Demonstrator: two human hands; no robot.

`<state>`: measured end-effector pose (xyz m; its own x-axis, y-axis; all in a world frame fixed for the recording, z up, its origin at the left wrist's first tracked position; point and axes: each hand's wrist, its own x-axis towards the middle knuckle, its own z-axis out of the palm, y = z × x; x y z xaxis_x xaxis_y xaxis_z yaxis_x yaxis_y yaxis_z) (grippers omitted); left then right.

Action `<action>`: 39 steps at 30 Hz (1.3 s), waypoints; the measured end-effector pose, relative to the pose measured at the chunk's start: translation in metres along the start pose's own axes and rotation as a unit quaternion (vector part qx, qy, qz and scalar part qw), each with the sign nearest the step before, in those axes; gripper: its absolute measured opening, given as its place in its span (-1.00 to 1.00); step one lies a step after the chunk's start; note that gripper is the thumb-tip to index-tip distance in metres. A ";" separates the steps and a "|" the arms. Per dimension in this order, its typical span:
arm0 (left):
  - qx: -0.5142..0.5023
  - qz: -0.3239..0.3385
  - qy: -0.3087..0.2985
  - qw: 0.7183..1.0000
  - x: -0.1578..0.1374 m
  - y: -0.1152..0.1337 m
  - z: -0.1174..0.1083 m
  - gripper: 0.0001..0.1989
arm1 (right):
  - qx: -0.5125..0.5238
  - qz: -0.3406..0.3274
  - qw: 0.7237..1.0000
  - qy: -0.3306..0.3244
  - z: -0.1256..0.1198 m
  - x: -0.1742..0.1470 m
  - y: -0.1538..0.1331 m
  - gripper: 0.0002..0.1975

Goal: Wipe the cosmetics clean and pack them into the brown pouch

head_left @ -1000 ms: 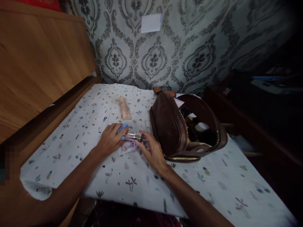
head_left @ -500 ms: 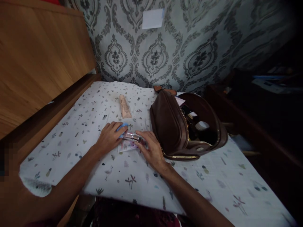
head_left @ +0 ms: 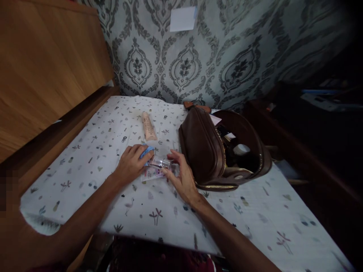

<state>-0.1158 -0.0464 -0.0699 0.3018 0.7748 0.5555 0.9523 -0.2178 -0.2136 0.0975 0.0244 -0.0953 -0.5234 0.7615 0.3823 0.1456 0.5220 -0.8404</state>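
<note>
Worktop: white, printed with small motifs. Bag: brown, unzipped, set on the worktop. Hands, two, both left of the bag: left hand, the farther from it, closed over a cloth; right hand, just beside it, thumb and fingers parted around the capped end of a bottle; whether the cap is touched cannot be told. Tube: beige, laid left of the bag. Packet: flat, left of the bag, beneath the bottle. Cloth: blue, probably soft. Bottle: clear, silver-capped, left of the bag; judged light, stiff, slippery, possibly breakable; best gripped around the body, with the cap pinched separately.
</note>
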 end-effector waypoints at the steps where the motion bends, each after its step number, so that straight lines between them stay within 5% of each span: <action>1: -0.001 0.003 0.003 1.000 0.000 0.000 0.000 -0.72 | -0.001 0.005 1.000 0.004 0.001 0.000 0.000 -0.37; 10: -0.009 -0.068 0.017 0.998 -0.003 -0.012 0.000 -0.70 | -0.024 -0.015 1.000 0.007 0.003 0.005 0.007 -0.45; 17: 0.002 -0.029 -0.001 1.000 -0.003 -0.004 0.001 -0.70 | -0.013 -0.030 0.999 0.000 0.002 0.003 0.001 -0.37; 25: 0.004 -0.010 0.008 1.000 0.000 0.001 0.000 -0.74 | -0.038 -0.052 0.998 0.010 -0.004 0.003 -0.009 -0.68; 31: -0.006 0.004 0.010 1.000 0.000 0.002 0.000 -0.74 | -0.027 -0.020 0.999 -0.039 -0.009 0.000 -0.014 -0.62; 36: 0.008 -0.002 0.018 1.000 0.001 0.001 -0.001 -0.75 | -0.045 -0.048 0.998 0.007 -0.004 0.002 -0.009 -0.39; 39: 0.011 -0.007 0.025 1.000 0.001 0.001 -0.001 -0.76 | -0.047 -0.079 0.995 0.024 -0.001 0.004 -0.010 -0.63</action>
<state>-0.1147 -0.0465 -0.0688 0.2910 0.7472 0.5975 0.9553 -0.1932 -0.2236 0.0946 0.0224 -0.0845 -0.5061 0.6828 0.5268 0.1430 0.6689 -0.7295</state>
